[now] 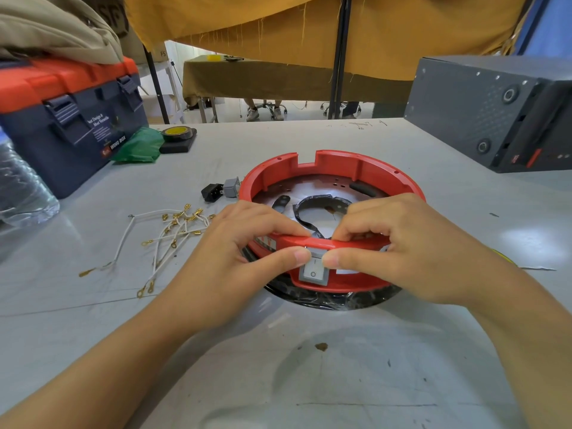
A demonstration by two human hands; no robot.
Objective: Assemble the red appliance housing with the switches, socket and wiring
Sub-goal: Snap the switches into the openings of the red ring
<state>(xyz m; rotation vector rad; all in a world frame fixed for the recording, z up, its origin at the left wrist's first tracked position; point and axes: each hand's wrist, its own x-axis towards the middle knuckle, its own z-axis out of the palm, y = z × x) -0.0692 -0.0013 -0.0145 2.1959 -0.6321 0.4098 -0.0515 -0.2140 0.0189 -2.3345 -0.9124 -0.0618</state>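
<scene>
Both hands, left hand [247, 243] and right hand [390, 243], pinch the red housing [340, 168] rim, thumbs pressing the grey switch [313, 270]; white wires [161, 236] lie beside on the table [309, 366].

I see a grey table [309, 366] carrying the red housing [365, 168], loose white wires [161, 239], two small switches [221, 188], a toolbox [71, 125], a green bag [140, 147], a tape roll [178, 134] and a dark case [483, 113].

Both your arms reach forward, side by side. Your left hand [247, 243] and right hand [399, 243] curl their fingers, thumbs pointing toward each other, tips almost touching.
</scene>
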